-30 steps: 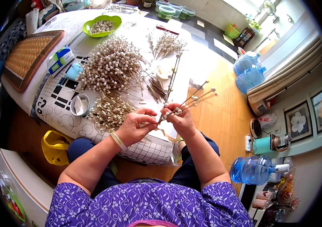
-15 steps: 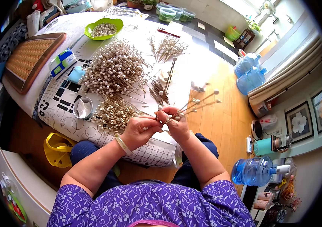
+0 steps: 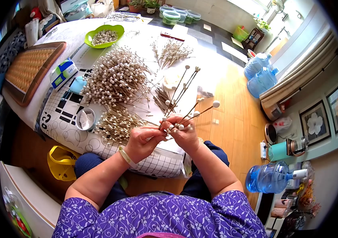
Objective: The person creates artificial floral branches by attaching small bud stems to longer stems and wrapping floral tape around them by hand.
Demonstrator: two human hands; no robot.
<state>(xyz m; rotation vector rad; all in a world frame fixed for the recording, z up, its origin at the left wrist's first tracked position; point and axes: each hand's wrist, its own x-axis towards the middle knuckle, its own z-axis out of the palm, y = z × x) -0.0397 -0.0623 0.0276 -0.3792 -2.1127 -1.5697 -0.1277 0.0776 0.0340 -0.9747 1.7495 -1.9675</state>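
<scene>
My right hand (image 3: 185, 137) is closed around several thin brown stems tipped with white bead-like buds (image 3: 216, 104); they fan up and to the right. Against it, my left hand (image 3: 143, 141) pinches at the lower ends of these stems, its fingertips touching the bunch; exactly what they grip is partly hidden. Just beyond my left hand lies a pile of stems with small cream buds (image 3: 117, 123). A larger heap of stems with round white buds (image 3: 115, 75) rests behind it. Short brown stems (image 3: 163, 99) lie beyond my hands.
A green bowl (image 3: 104, 44) of white beads stands at the back. More budded stems (image 3: 173, 51) lie at the far right. A white cup (image 3: 85, 126), a tissue pack (image 3: 63, 73) and a red phone-like object (image 3: 172, 37) are on the table. A yellow bag (image 3: 61, 166) sits below, left.
The stems in my right hand have turned and spread, with their white buds now higher and nearer the camera. Both hands stay together; the view has shifted slightly.
</scene>
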